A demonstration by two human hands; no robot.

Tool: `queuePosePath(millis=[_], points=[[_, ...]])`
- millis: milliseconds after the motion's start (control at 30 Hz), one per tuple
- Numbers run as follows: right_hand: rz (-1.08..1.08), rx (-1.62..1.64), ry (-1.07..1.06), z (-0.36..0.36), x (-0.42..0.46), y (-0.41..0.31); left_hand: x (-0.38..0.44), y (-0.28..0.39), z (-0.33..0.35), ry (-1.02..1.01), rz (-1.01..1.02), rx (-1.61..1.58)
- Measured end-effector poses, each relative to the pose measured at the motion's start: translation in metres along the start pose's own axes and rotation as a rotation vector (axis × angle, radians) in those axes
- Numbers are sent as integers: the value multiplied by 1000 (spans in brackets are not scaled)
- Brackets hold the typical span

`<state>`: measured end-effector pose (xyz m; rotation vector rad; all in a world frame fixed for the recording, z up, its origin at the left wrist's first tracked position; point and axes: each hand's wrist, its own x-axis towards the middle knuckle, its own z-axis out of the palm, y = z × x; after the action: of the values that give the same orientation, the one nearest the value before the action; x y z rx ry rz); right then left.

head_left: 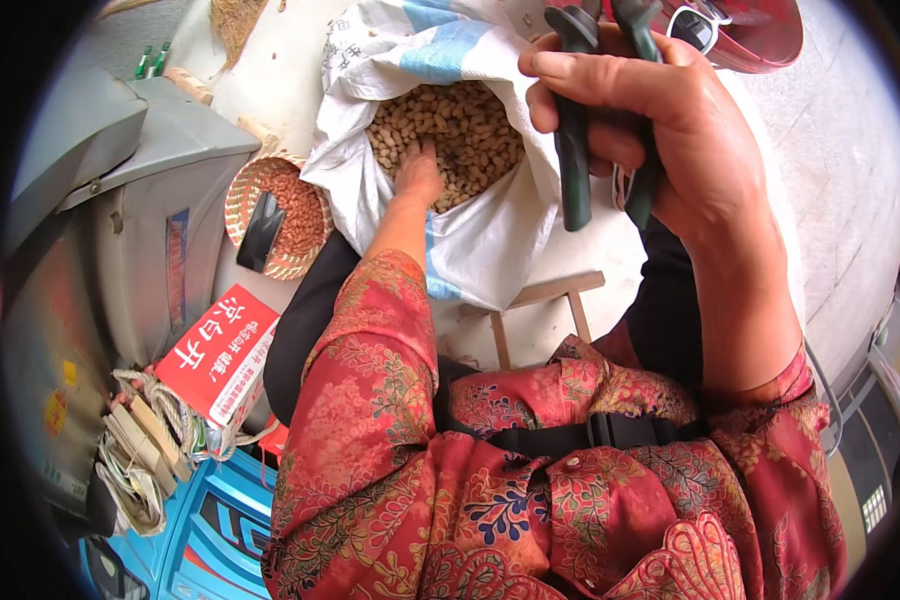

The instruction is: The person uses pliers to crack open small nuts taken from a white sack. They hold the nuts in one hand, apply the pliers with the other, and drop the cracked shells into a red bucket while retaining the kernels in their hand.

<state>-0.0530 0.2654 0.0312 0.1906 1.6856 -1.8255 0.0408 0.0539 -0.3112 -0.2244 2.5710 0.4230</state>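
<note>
My left hand (420, 174) reaches into an open white-and-blue woven sack (487, 247), its fingertips down among unshelled peanuts (472, 124). Whether those fingers hold any peanut is hidden. Raised at the upper right, my right hand (667, 112) grips pliers (574, 150) by their dark green handles. The jaw end of the pliers is cut off by the top of the view. Left of the sack, a woven basket (232, 191) holds reddish shelled peanut kernels (300, 210). A flat black object (261, 232) lies on the kernels.
A red basin (791, 30) with white-framed sunglasses (694, 30) is at the upper right. Below the sack shows a wooden frame (559, 289). Grey metal bins (157, 195), a red printed carton (217, 337), wood pieces (146, 446) and a blue container (195, 525) line the left side.
</note>
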Motion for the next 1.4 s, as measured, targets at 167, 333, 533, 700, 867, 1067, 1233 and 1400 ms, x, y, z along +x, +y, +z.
queuePosePath(millis=[167, 333, 533, 700, 867, 1067, 1233, 1400], points=[[48, 10, 36, 4, 2, -2, 0, 15, 4, 27, -91, -122], [-39, 26, -1, 7, -4, 4, 6, 23, 14, 61, -163, -92], [144, -91, 115, 28, -15, -13, 10, 16, 38, -31, -148, -84], [110, -126, 90, 22, -15, -5, 22, 9, 51, -27, -201, -40], [68, -160, -49, 15, -14, 2, 40, -37, 56, 61, -107, -304], [206, -147, -40, 2, -11, -21, 11, -13, -47, -666, -290, -1637], [139, 108, -86, 4, 4, -17, -27, 15, -131, -731, 24, -1795], [-76, 275, -207, 0, 7, -21, -68, 55, -192, -711, 417, -1992]])
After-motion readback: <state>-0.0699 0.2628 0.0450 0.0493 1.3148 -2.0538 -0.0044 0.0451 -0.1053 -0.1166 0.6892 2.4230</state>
